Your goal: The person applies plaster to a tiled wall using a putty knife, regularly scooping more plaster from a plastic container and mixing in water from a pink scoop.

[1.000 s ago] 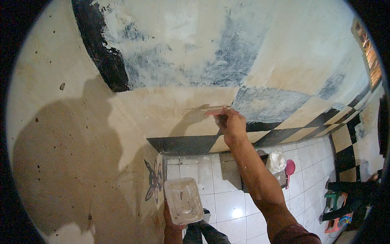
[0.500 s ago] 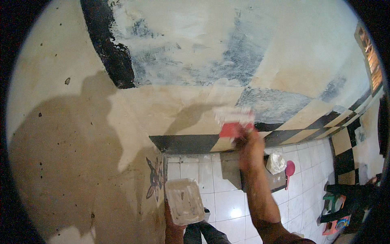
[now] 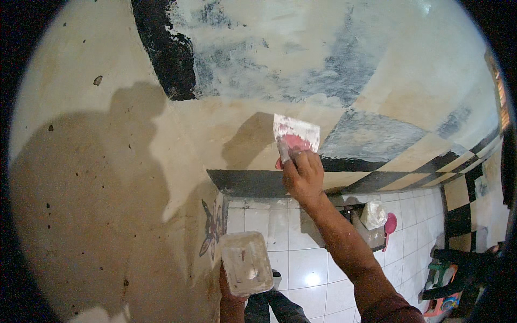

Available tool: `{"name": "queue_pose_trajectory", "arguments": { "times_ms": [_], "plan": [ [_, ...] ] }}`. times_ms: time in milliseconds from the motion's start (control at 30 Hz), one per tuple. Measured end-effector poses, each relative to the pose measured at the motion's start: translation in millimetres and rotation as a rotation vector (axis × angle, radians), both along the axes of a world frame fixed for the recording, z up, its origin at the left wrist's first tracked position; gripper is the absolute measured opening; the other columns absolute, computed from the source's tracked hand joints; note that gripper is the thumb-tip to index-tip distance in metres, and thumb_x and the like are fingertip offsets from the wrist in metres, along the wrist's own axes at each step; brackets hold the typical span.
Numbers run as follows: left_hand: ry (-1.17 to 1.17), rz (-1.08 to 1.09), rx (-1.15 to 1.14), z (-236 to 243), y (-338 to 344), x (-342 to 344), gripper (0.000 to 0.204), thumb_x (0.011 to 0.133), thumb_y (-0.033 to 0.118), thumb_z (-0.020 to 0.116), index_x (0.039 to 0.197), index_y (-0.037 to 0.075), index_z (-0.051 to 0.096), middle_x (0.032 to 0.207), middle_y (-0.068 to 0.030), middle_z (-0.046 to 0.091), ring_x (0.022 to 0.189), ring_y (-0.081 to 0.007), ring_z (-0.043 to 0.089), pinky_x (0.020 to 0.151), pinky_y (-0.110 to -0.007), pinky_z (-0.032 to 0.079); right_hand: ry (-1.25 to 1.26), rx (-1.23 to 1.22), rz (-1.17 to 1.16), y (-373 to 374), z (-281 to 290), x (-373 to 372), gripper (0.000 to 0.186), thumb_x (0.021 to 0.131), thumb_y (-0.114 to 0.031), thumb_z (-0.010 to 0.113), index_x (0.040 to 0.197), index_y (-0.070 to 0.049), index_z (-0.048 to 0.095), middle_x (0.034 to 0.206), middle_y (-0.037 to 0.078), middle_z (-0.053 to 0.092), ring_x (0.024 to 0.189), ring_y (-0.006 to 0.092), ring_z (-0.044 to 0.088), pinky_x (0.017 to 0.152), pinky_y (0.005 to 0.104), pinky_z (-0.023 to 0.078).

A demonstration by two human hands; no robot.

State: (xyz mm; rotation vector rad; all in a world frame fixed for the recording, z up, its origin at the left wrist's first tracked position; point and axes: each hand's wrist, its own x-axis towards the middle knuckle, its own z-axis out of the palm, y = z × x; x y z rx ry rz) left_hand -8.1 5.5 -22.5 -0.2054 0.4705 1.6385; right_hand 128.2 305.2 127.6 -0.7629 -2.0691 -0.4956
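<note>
My right hand [image 3: 302, 177] grips a red putty knife [image 3: 296, 134] smeared with white paste, held over a beige patch of the painted wall [image 3: 226, 124] near a grey-blue smudged area. The wall shows white coating over a black and beige checkered pattern. My left hand [image 3: 232, 290], mostly under a rectangular plastic tub [image 3: 246, 258], holds it low beside the side wall. The tub has pale residue and a small white lump inside. My shadow falls on both walls.
On the tiled floor [image 3: 307, 269] are a white plastic bag [image 3: 374, 214] on a dark slab and a pink ladle [image 3: 390, 223]. A flower decal [image 3: 211, 226] marks the left wall. At the right lie colored stools [image 3: 441, 274] and dark items; a wooden-framed opening is above.
My right hand has moved right and down, then back left and up; the knife's white-smeared blade now stands upright. The view has shifted slightly, and the left hand still has the tub.
</note>
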Motion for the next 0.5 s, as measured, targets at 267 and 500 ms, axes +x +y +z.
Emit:
{"name": "queue_pose_trajectory", "arguments": {
  "times_ms": [267, 500],
  "plan": [
    [-0.027, 0.034, -0.046, -8, -6, -5, 0.053, 0.098, 0.046, 0.039, 0.14, 0.015, 0.043, 0.141, -0.0085, 0.047, 0.127, -0.0295, 0.048, 0.104, -0.054, 0.039, -0.293, 0.021, 0.078, 69, -118, -18, 0.022, 0.072, -0.016, 0.069, 0.09, -0.005, 0.064, 0.106, 0.011, 0.057, 0.087, 0.0281, 0.06, 0.079, 0.0396, 0.052],
    [0.091, 0.004, -0.046, -35, -21, -13, 0.057, 0.097, 0.05, 0.04, 0.142, 0.016, 0.039, 0.143, -0.0072, 0.043, 0.13, -0.0295, 0.042, 0.106, -0.055, 0.035, -0.26, -0.139, 0.151, 19, -123, -30, 0.026, 0.073, -0.017, 0.07, 0.095, -0.004, 0.065, 0.1, 0.01, 0.057, 0.084, 0.0259, 0.06, 0.069, 0.0373, 0.052]
  ]
}}
